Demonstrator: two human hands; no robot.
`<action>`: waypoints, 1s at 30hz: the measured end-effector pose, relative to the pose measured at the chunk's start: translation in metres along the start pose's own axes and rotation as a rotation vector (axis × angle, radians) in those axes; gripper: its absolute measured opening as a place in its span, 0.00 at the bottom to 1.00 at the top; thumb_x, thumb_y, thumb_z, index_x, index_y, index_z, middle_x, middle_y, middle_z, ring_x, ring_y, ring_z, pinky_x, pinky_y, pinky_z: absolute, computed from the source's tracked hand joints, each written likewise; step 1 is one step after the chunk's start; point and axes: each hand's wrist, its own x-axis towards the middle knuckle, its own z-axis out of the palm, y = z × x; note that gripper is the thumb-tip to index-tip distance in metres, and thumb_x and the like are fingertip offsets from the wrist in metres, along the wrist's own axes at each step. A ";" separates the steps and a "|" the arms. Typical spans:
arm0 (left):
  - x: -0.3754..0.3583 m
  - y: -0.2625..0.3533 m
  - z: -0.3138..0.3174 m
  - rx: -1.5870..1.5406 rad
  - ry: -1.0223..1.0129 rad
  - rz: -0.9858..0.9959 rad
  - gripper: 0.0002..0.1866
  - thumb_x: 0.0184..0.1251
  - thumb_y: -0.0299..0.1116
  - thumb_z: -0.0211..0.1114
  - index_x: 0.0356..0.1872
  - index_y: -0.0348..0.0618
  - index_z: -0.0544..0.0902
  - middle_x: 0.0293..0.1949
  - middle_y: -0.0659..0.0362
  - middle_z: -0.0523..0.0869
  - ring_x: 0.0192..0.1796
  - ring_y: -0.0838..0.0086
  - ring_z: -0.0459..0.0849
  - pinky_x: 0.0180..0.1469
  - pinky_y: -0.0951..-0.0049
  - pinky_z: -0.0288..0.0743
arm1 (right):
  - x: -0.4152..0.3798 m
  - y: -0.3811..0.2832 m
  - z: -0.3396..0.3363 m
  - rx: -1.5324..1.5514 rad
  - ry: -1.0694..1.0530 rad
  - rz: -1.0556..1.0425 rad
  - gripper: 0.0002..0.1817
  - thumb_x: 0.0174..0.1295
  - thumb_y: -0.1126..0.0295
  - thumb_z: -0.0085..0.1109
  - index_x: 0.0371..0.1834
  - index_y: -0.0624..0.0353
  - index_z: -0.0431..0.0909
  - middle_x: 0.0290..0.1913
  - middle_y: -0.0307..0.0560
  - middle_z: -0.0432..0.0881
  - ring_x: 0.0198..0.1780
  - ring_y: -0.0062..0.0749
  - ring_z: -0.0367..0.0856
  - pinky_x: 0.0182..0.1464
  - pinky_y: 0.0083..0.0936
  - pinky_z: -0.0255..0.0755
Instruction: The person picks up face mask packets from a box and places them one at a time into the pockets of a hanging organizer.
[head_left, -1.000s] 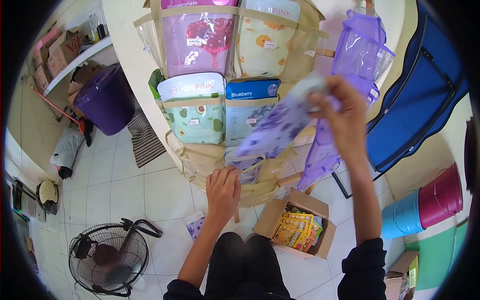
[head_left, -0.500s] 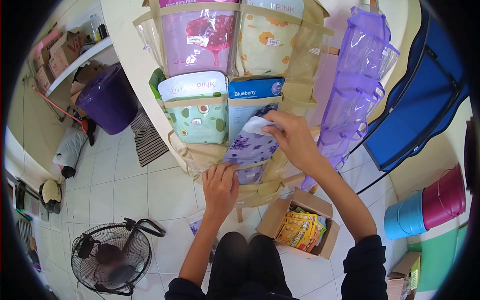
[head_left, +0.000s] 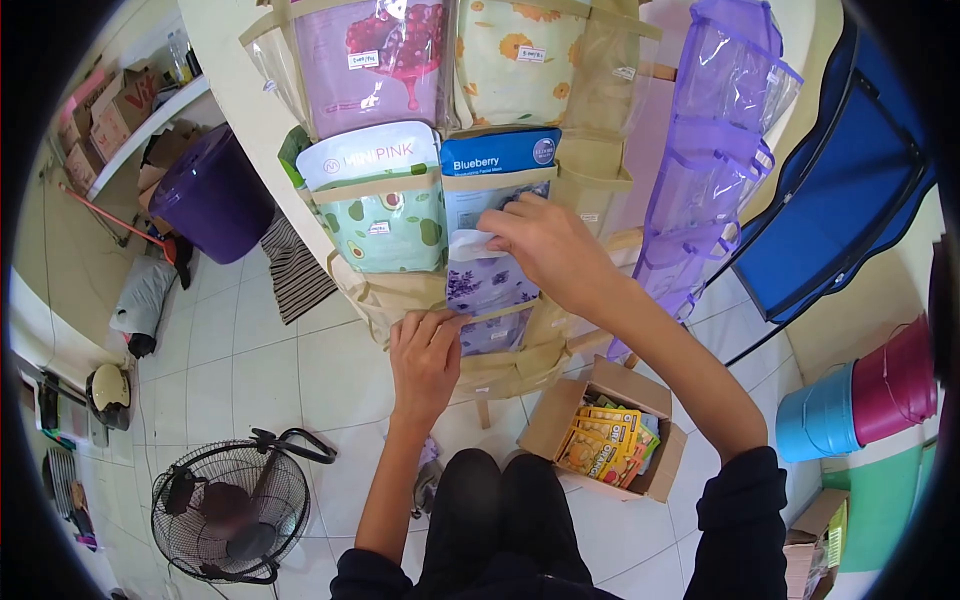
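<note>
Pinched by its white top edge, a purple-flowered facial mask packet (head_left: 490, 285) stands nearly upright in my right hand (head_left: 548, 245). Its lower part sits inside a clear bottom pocket of a beige hanging organizer (head_left: 385, 293). My left hand (head_left: 424, 362) has its fingers curled at the left end of that pocket's rim; the fingertips are partly hidden. Right above, a blue Blueberry mask packet (head_left: 490, 155) fills another pocket, partly behind my right hand. Beside it is a green avocado packet (head_left: 375, 240). The upper row holds a pink pomegranate packet (head_left: 370, 80) and a yellow-flowered packet (head_left: 515, 65).
An open cardboard box (head_left: 665, 480) with several orange packets (head_left: 605, 440) is on the tiled floor. A black fan (head_left: 230, 510) stands lower left. To the right hang a purple organizer (head_left: 700, 150) and stand blue (head_left: 820, 415) and maroon (head_left: 895, 380) buckets. A purple bin (head_left: 215, 195) is left.
The flowered packet has swung from a rightward tilt to nearly upright and sits lower in the pocket. My right hand has moved left with it. The view has shifted slightly.
</note>
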 end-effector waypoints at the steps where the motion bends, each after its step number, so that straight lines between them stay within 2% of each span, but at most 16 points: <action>1: 0.000 0.000 0.000 0.001 -0.005 -0.001 0.11 0.47 0.19 0.60 0.33 0.44 0.80 0.33 0.62 0.79 0.37 0.68 0.74 0.39 0.69 0.63 | -0.001 -0.001 0.006 0.004 0.000 0.003 0.08 0.49 0.77 0.52 0.33 0.58 0.72 0.27 0.49 0.75 0.38 0.45 0.74 0.37 0.37 0.68; 7: 0.001 0.001 0.003 -0.029 0.008 -0.016 0.11 0.46 0.18 0.60 0.32 0.43 0.80 0.32 0.61 0.80 0.36 0.67 0.74 0.39 0.69 0.64 | -0.029 -0.002 0.047 0.089 -0.047 0.053 0.07 0.49 0.76 0.55 0.33 0.58 0.72 0.27 0.51 0.76 0.35 0.49 0.74 0.35 0.38 0.68; 9: 0.002 0.002 0.004 -0.057 0.035 -0.027 0.10 0.46 0.18 0.61 0.31 0.43 0.80 0.32 0.61 0.80 0.36 0.66 0.74 0.39 0.69 0.64 | -0.037 -0.002 0.056 0.124 -0.189 0.134 0.06 0.50 0.74 0.55 0.32 0.59 0.72 0.26 0.51 0.77 0.34 0.50 0.75 0.35 0.40 0.68; 12: -0.002 -0.002 0.006 -0.061 -0.009 -0.044 0.10 0.49 0.19 0.60 0.33 0.42 0.80 0.35 0.58 0.80 0.39 0.63 0.75 0.41 0.69 0.65 | -0.043 0.003 0.070 0.132 -0.216 0.221 0.08 0.50 0.72 0.57 0.33 0.61 0.73 0.27 0.52 0.78 0.31 0.51 0.76 0.36 0.38 0.68; 13: -0.004 -0.001 0.006 -0.052 -0.044 -0.074 0.10 0.49 0.19 0.60 0.33 0.42 0.80 0.35 0.58 0.80 0.39 0.63 0.75 0.41 0.69 0.65 | -0.043 0.001 0.066 0.215 -0.206 0.282 0.08 0.51 0.72 0.57 0.35 0.60 0.74 0.28 0.52 0.79 0.32 0.51 0.76 0.36 0.37 0.69; 15: -0.009 0.000 0.006 -0.076 0.199 -0.116 0.12 0.51 0.20 0.60 0.39 0.41 0.78 0.41 0.55 0.78 0.44 0.63 0.74 0.44 0.68 0.66 | -0.046 -0.009 0.055 0.326 -0.213 0.352 0.09 0.52 0.72 0.56 0.37 0.59 0.75 0.30 0.53 0.79 0.34 0.51 0.77 0.35 0.37 0.70; 16: -0.024 -0.006 0.007 -0.067 0.178 -0.132 0.12 0.51 0.20 0.60 0.39 0.41 0.78 0.41 0.55 0.78 0.44 0.63 0.74 0.44 0.68 0.66 | -0.050 -0.013 0.051 0.258 0.015 0.253 0.11 0.51 0.70 0.58 0.38 0.59 0.75 0.33 0.51 0.79 0.36 0.47 0.76 0.37 0.35 0.69; 17: -0.044 -0.015 0.011 -0.067 0.232 -0.292 0.14 0.52 0.21 0.60 0.43 0.41 0.77 0.43 0.54 0.77 0.46 0.63 0.73 0.46 0.68 0.66 | -0.055 -0.016 0.048 0.179 0.245 0.152 0.12 0.51 0.69 0.60 0.39 0.58 0.76 0.36 0.50 0.80 0.39 0.44 0.76 0.40 0.33 0.69; 18: -0.065 -0.026 0.016 -0.067 0.293 -0.449 0.17 0.52 0.22 0.60 0.46 0.41 0.75 0.46 0.54 0.76 0.48 0.63 0.73 0.48 0.67 0.65 | -0.063 -0.019 0.045 0.190 0.240 0.155 0.12 0.51 0.69 0.60 0.39 0.58 0.76 0.36 0.50 0.80 0.39 0.44 0.76 0.40 0.33 0.69; 19: -0.093 -0.037 0.022 -0.060 0.244 -0.622 0.17 0.53 0.22 0.59 0.47 0.37 0.74 0.46 0.51 0.74 0.51 0.59 0.70 0.54 0.64 0.63 | -0.074 -0.025 0.040 0.235 0.299 0.265 0.13 0.50 0.70 0.61 0.40 0.59 0.76 0.38 0.48 0.79 0.40 0.40 0.75 0.41 0.30 0.69; 21: -0.177 -0.080 0.048 0.008 0.089 -0.890 0.20 0.54 0.28 0.61 0.50 0.36 0.72 0.48 0.49 0.74 0.54 0.56 0.69 0.57 0.62 0.61 | -0.100 -0.035 0.035 0.337 0.370 0.468 0.14 0.50 0.72 0.62 0.41 0.59 0.76 0.41 0.45 0.78 0.42 0.34 0.74 0.42 0.26 0.68; 23: -0.276 -0.125 0.080 0.220 -0.127 -1.172 0.31 0.50 0.41 0.67 0.52 0.33 0.69 0.51 0.44 0.72 0.56 0.53 0.68 0.59 0.61 0.59 | -0.127 -0.044 0.038 0.423 0.389 0.647 0.14 0.51 0.74 0.61 0.42 0.61 0.76 0.41 0.45 0.78 0.40 0.30 0.74 0.43 0.23 0.68; 25: -0.339 -0.150 0.088 0.165 -0.465 -1.541 0.44 0.41 0.52 0.70 0.56 0.31 0.64 0.53 0.40 0.69 0.58 0.51 0.65 0.60 0.55 0.59 | -0.157 -0.052 0.045 0.452 0.365 0.778 0.13 0.52 0.76 0.60 0.41 0.62 0.76 0.42 0.46 0.78 0.39 0.29 0.75 0.43 0.21 0.69; 27: -0.410 -0.169 0.114 0.516 -0.616 -1.545 0.49 0.36 0.57 0.71 0.55 0.31 0.63 0.55 0.40 0.67 0.59 0.51 0.65 0.58 0.49 0.60 | -0.182 -0.060 0.051 0.404 0.306 0.852 0.12 0.52 0.78 0.59 0.41 0.64 0.75 0.41 0.48 0.78 0.41 0.29 0.76 0.44 0.21 0.70; 29: -0.368 -0.137 0.103 0.514 -0.568 -1.763 0.49 0.35 0.53 0.74 0.57 0.36 0.62 0.57 0.42 0.65 0.60 0.54 0.65 0.58 0.47 0.60 | -0.203 -0.068 0.052 0.379 0.263 0.935 0.12 0.52 0.79 0.59 0.40 0.65 0.75 0.41 0.48 0.78 0.44 0.30 0.76 0.46 0.22 0.72; 30: -0.353 -0.129 0.103 0.496 -0.571 -1.757 0.49 0.35 0.53 0.74 0.57 0.36 0.62 0.57 0.42 0.65 0.60 0.54 0.65 0.58 0.47 0.60 | -0.213 -0.071 0.052 0.412 0.248 0.992 0.12 0.52 0.79 0.58 0.41 0.65 0.75 0.42 0.48 0.77 0.46 0.30 0.76 0.47 0.22 0.72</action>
